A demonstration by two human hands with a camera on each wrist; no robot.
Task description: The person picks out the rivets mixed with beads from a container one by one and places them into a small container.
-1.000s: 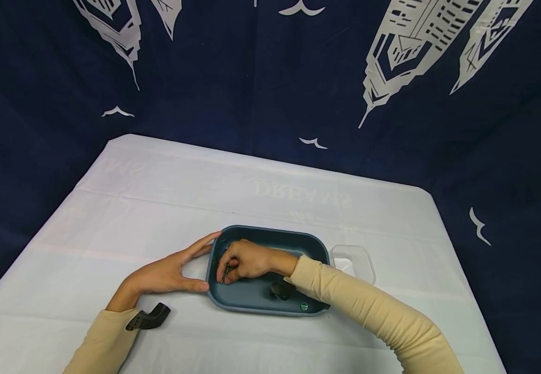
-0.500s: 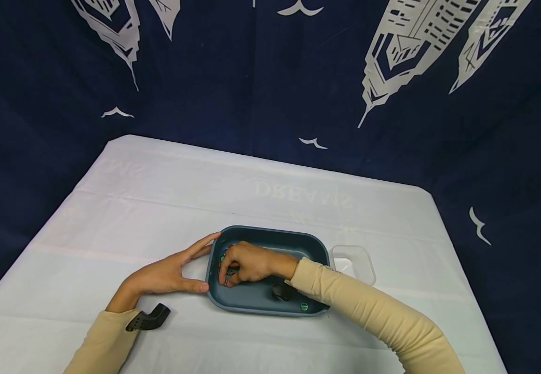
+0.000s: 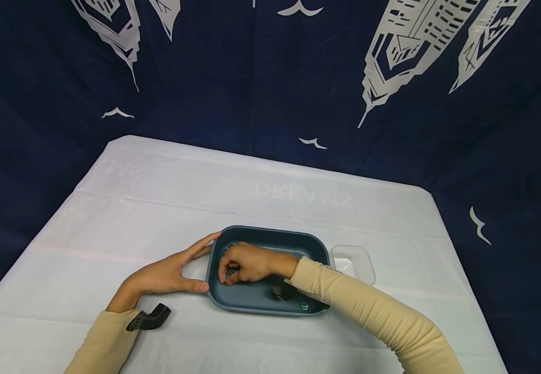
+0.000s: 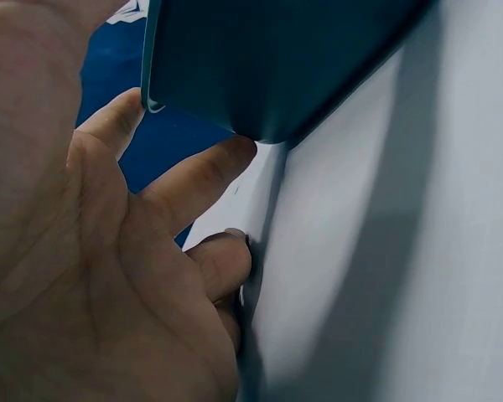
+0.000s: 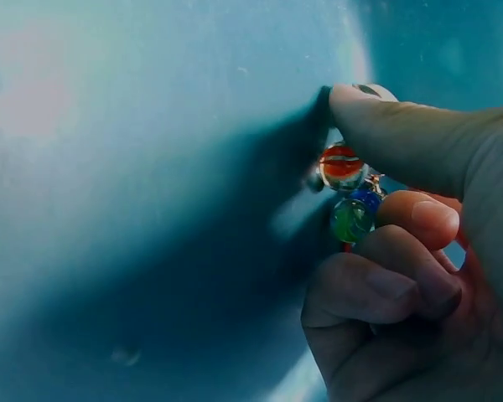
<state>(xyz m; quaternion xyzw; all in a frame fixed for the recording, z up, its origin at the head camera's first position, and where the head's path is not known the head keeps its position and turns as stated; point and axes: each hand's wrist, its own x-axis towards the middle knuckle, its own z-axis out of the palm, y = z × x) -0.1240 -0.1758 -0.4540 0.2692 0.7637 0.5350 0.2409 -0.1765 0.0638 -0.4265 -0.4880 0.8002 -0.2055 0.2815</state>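
Two hands (image 3: 167, 272) (image 3: 248, 262), one tray (image 3: 244, 298), at least three marbles (image 5: 344, 166)

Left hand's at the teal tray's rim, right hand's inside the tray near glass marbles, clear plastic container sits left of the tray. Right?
No, one slip: the clear plastic container sits right of the teal tray, per the head view. The rest stands: left hand at the rim, right hand inside near glass marbles.
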